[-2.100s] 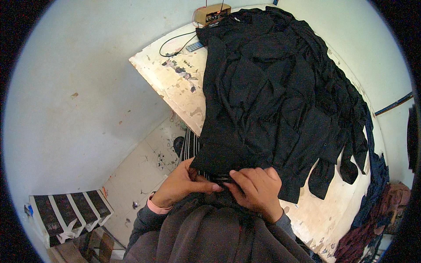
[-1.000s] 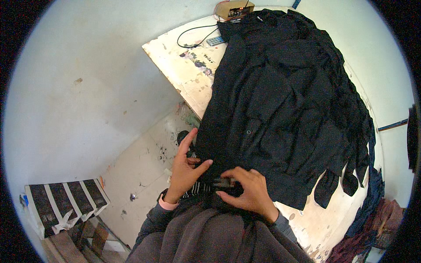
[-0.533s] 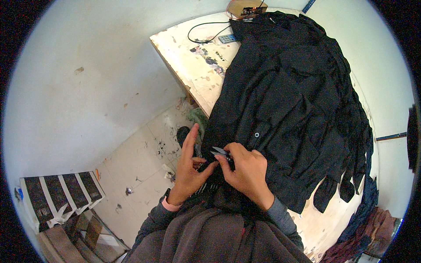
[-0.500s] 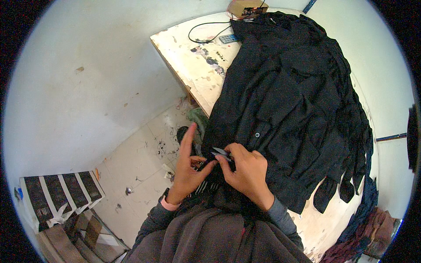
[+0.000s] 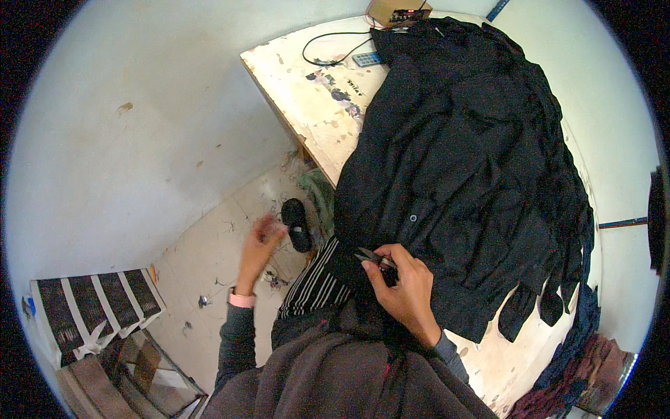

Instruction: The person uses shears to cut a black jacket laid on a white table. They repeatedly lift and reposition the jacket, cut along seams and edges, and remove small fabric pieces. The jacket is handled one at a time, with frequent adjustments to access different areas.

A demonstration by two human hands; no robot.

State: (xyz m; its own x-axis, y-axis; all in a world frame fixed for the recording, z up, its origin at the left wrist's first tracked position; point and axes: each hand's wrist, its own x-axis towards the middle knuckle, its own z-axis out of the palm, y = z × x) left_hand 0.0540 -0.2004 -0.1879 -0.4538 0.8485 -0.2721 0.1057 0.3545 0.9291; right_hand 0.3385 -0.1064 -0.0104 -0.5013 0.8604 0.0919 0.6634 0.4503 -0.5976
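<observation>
Black garments point(image 5: 453, 160) lie spread and layered over the table, one of them showing a small round button point(image 5: 413, 218). At the near edge of this cloth, my right hand point(image 5: 408, 293) is closed around small dark thread snips point(image 5: 368, 257), the pointed blades facing left. My left hand point(image 5: 258, 248) is off the cloth, out over the floor on the left. Motion smears its fingers, so whether they hold anything cannot be made out. A pink band circles the left wrist.
The pale, stained tabletop point(image 5: 289, 87) carries a remote control point(image 5: 368, 59), a looped black cable and a brown box point(image 5: 398, 12) at its far end. A black slipper point(image 5: 296, 225) and thread scraps lie on the floor. Lower left stands a black-and-white striped container point(image 5: 94, 311); dark red cloth point(image 5: 558, 380) sits lower right.
My left hand has moved away from the cloth, leftward and out over the floor. My right hand, still with the snips, has shifted slightly right and nearer to me.
</observation>
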